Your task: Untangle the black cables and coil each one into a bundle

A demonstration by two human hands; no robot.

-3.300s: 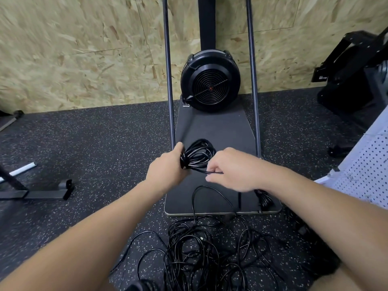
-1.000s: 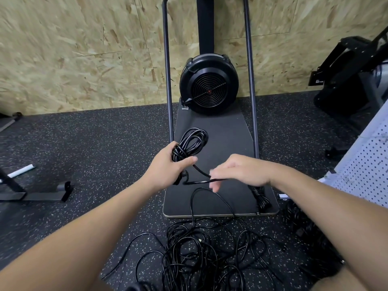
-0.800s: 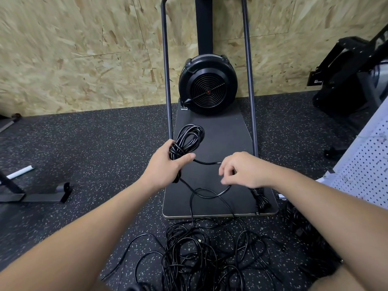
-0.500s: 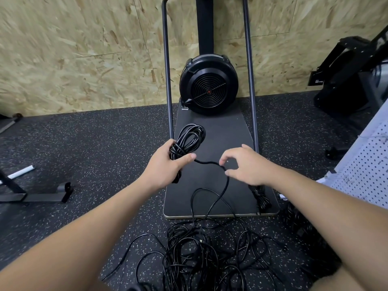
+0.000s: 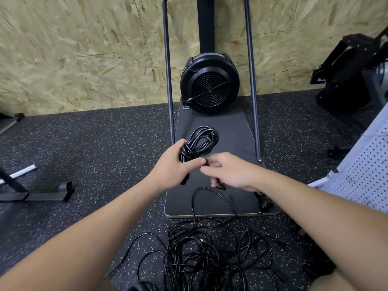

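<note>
Head view: left hand (image 5: 174,169) clenched round coiled cable (image 5: 199,143), loops fanning above the grip; right hand (image 5: 228,172) pinching the loose tail just beside it. Risk: coil springing loose if the wrap goes slack. Since half a second back, right hand closer, tail gap closed.

A chipboard wall (image 5: 84,49) is seen behind a speckled black rubber floor (image 5: 94,143). 1 fan machine (image 5: 210,85) is stood against it; perhaps gym equipment (image 5: 352,76) at right.
</note>
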